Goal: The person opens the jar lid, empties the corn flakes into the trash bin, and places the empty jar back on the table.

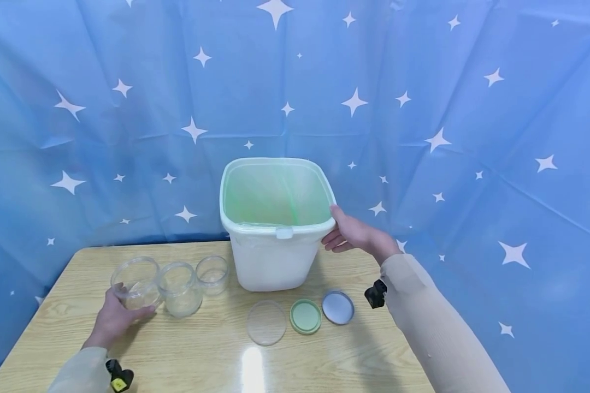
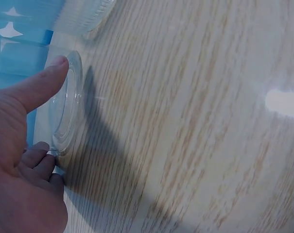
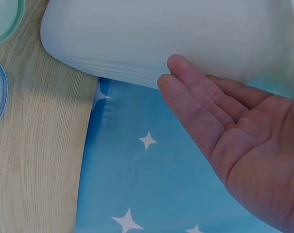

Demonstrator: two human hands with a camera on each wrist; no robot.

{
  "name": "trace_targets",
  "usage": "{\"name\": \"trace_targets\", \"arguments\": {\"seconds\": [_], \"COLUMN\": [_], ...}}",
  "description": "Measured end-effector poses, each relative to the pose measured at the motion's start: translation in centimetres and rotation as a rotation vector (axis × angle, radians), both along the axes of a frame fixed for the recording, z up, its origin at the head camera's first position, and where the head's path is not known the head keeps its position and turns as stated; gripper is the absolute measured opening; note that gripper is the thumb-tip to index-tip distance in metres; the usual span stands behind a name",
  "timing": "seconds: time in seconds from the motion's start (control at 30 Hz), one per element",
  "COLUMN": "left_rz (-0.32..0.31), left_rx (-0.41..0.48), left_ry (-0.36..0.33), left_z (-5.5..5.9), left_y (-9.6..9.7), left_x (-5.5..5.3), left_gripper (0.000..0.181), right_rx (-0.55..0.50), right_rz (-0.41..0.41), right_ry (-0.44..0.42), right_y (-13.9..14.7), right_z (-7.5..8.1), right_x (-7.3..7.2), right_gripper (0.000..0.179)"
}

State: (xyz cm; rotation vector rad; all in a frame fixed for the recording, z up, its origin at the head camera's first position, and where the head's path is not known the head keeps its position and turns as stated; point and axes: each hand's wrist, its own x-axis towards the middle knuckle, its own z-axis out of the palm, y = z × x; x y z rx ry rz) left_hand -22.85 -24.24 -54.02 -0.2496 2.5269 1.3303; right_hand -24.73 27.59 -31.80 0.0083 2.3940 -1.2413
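At the left of the table, my left hand (image 1: 115, 316) holds a wide clear jar (image 1: 136, 275) low on its side. The left wrist view shows the thumb along one side of the jar's base (image 2: 71, 104), with fingers curled at the other. Beside it stand a medium clear jar (image 1: 181, 289) and a small one (image 1: 212, 274). My right hand (image 1: 351, 232) touches the right rim of a white bin (image 1: 270, 262) with a pale green inside. Its fingers (image 3: 200, 99) extend nearly straight along the bin's side, below the rim; the thumb lies at the rim.
In front of the bin lie a clear round lid (image 1: 266, 323), a green lid (image 1: 305, 316) and a grey-rimmed lid (image 1: 338, 307). A blue curtain (image 1: 295, 82) with white stars hangs behind the wooden table (image 1: 192, 355). The bin stands near the table's back edge.
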Motion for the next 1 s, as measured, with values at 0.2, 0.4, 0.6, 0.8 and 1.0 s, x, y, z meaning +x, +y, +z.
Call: {"name": "trace_targets", "arguments": {"seconds": [0.2,0.4,0.6,0.8,1.0], "left_rz": [-0.046,-0.125,-0.192,-0.211,-0.159], "left_rx": [-0.058,-0.146,-0.258,-0.352,-0.354], "left_ry": [0.028,0.110,0.150,0.206,0.350], "left_z": [0.3,1.1,2.3,3.9,5.0], "left_y": [-0.7,-1.7,-3.0,-4.3,-4.7], "left_x": [0.1,0.2,0.3,0.4,0.9], "left_gripper": [0.136,0.130,0.119,0.101,0.073], "right_rx": [0.007,0.012,0.036,0.041,0.020], "right_rz": [0.003,0.002,0.004,0.001,-0.030], "right_ry": [0.008,0.015,0.039,0.068,0.083], "right_y": [0.0,0.0,0.0,0.1,0.8], "right_z": [-0.1,-0.1,-0.3,-0.6,-1.1], "right_x": [0.0,0.0,0.1,0.1,0.5], "right_gripper": [0.081,0.083,0.085,0.087,0.104]}}
